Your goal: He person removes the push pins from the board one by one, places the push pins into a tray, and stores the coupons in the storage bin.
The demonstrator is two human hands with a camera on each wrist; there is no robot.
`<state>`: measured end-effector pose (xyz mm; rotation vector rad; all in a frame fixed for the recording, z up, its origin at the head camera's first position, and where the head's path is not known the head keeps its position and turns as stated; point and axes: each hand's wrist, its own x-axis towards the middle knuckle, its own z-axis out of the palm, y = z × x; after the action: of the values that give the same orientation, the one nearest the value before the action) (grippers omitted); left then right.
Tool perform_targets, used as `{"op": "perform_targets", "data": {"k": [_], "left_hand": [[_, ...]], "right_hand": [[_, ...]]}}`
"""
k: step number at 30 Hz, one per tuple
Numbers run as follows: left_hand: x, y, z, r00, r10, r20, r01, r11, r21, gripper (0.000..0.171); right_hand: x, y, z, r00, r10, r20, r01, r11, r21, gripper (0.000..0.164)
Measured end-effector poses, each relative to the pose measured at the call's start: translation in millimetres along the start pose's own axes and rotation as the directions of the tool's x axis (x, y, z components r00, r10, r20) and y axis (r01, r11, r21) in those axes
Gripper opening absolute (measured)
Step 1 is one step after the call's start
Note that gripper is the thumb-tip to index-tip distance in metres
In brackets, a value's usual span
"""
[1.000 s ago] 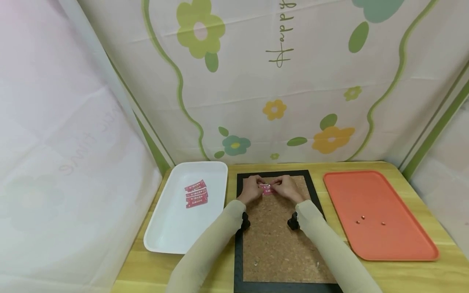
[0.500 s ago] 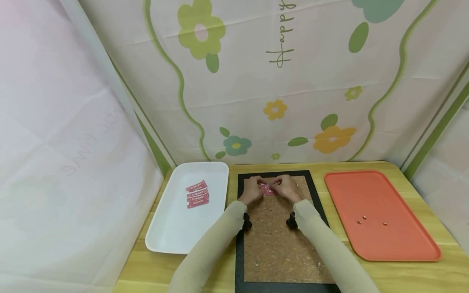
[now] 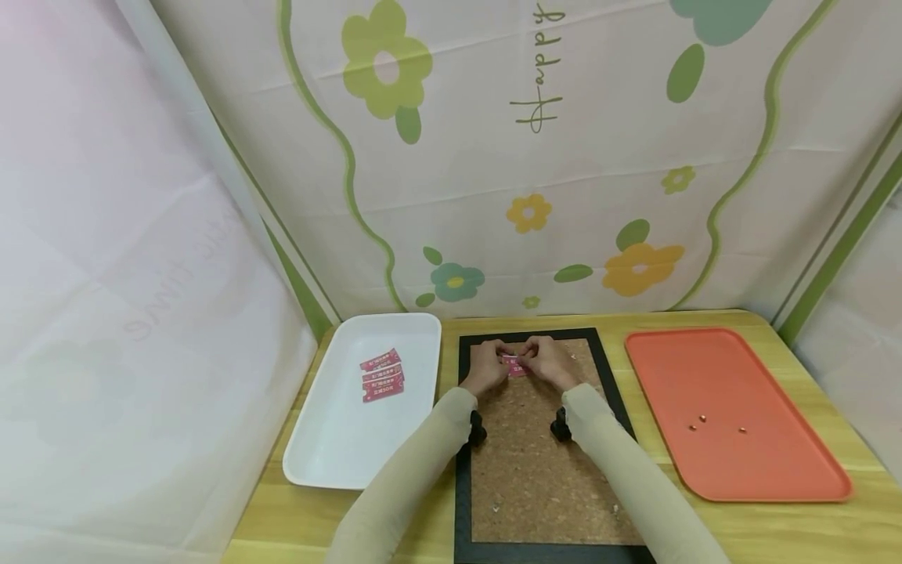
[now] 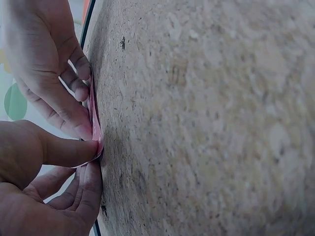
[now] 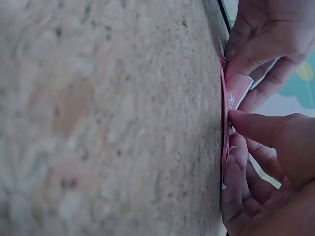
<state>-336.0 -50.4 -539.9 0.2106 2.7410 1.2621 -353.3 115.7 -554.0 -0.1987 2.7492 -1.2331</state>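
Note:
A pink coupon [image 3: 517, 366] with white print lies against the upper part of the cork board [image 3: 535, 462]. My left hand [image 3: 485, 366] pinches its left side between thumb and fingers; in the left wrist view the paper [image 4: 96, 123] bends up there. On the other side, my right hand [image 3: 551, 363] meets the coupon's top edge. A tiny metallic thumbtack [image 5: 232, 129] shows between its thumb and index finger in the right wrist view, mostly hidden by the fingertips. Both hands nearly touch each other over the coupon.
To the left stands a white tray [image 3: 327, 446] with several overlapping pink coupons [image 3: 384, 385]. At right, an orange-red tray [image 3: 712, 360] holds 3 small gold thumbtacks [image 3: 702, 418]. A black frame [image 3: 463, 486] edges the board. A printed curtain [image 3: 451, 196] hangs behind the table.
Both hands stay at the coupon with only slight finger shifts. The tack, visible at the coupon's top edge a second ago, is now covered by fingers in the head view.

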Motion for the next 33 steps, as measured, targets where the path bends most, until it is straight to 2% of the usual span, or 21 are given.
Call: {"op": "perform_targets", "data": {"k": [6,11,16,26,29,33], "left_hand": [[-2.0,3.4,-0.4,1.000,0.003,-0.003,-0.003,1.000,0.000,0.026],[-0.6,4.6,-0.6,1.000,0.010,0.002,-0.010,1.000,0.012,0.026],[1.6,1.4,-1.4,0.999,0.028,0.017,-0.028,1.000,0.000,0.026],[-1.1,-0.4,-0.1,0.999,0.006,0.032,-0.004,0.998,-0.058,0.029],[-2.4,1.7,-0.1,0.999,-0.007,0.039,0.008,0.999,-0.044,0.031],[-6.2,6.7,-1.5,0.999,-0.033,0.028,0.034,0.999,-0.038,0.032]], "right_hand": [[-2,-4,0,0.998,-0.047,-0.033,0.046,0.998,-0.039,0.012],[-3,-7,-1,0.998,-0.061,-0.032,0.061,0.998,-0.024,0.014],[-4,-6,0,0.999,-0.042,-0.021,0.042,0.999,-0.016,0.017],[-7,-2,-7,1.000,-0.004,0.007,0.004,0.997,0.074,0.019],[-7,-2,-10,1.000,-0.025,0.008,0.025,0.996,0.081,0.020],[-9,1,-14,0.996,-0.093,0.011,0.091,0.990,0.109,0.017]]}}
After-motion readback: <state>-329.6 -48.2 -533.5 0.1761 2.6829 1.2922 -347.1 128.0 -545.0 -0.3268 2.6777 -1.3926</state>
